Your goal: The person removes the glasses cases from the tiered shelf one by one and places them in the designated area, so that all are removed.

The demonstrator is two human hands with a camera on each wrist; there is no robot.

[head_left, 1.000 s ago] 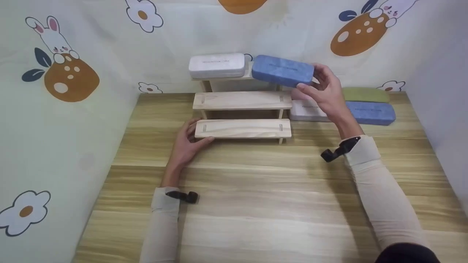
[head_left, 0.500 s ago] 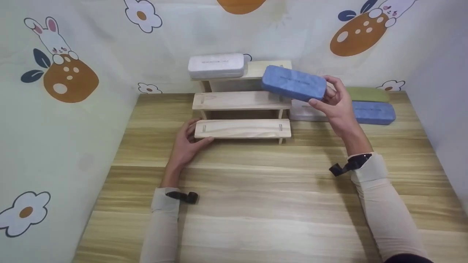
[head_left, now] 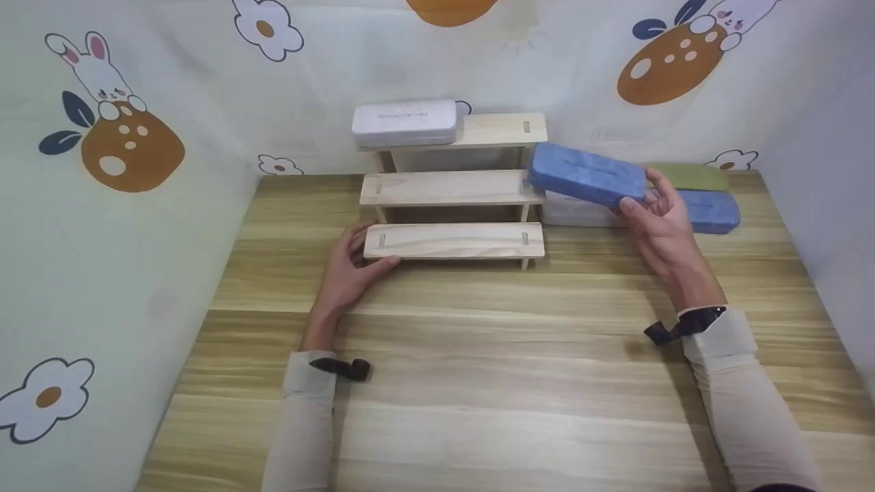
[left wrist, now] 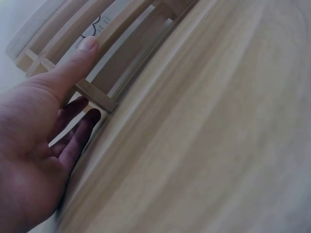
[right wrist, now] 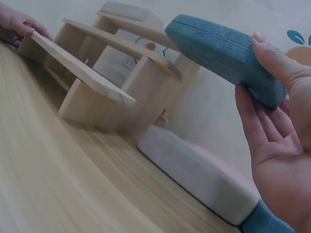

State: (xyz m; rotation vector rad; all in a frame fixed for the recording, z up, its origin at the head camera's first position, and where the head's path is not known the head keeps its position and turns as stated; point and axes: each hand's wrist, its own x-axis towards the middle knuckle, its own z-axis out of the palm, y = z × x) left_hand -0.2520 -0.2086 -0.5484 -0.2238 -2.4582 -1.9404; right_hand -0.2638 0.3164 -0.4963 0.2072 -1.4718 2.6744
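My right hand (head_left: 663,232) grips one end of a blue glasses case (head_left: 584,174), thumb in front and fingers behind. The case is held tilted in the air, overlapping the right end of the middle shelf in the head view. A three-step wooden display stand (head_left: 454,240) stands against the back wall. At the left end of its lowest step, my left hand (head_left: 348,270) holds it, thumb along the front edge and fingers round the side. A white glasses case (head_left: 405,124) lies on the left half of the top step.
Right of the stand, more glasses cases lie on the wood-grain table (head_left: 437,383): a white one (head_left: 581,213), a blue one (head_left: 714,210) and a green one (head_left: 687,176). A patterned sheet (head_left: 328,68) covers the back and left walls.
My right hand has carried the blue glasses case from beside the top step rightward and down toward the cases on the table. The left hand has stayed in place.
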